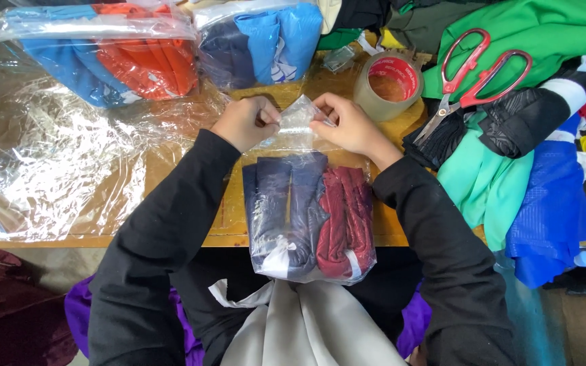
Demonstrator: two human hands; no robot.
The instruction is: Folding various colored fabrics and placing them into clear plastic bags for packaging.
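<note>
Long black sleeves — plain, perhaps knit — cover both arms; hands bare.

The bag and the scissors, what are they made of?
The bag looks like thin clear plastic: glossy, crinkled, with the folded cloth showing through. Both hands pinch its top. The scissors seem to have grey metal blades and smooth red handles, probably plastic.

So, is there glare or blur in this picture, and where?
Head view: even, bright light; strong glare on the clear plastic sheets at the left, smaller glints on the plastic bag held by the left hand and right hand; scissors look sharp; no heavy shadows.
</note>
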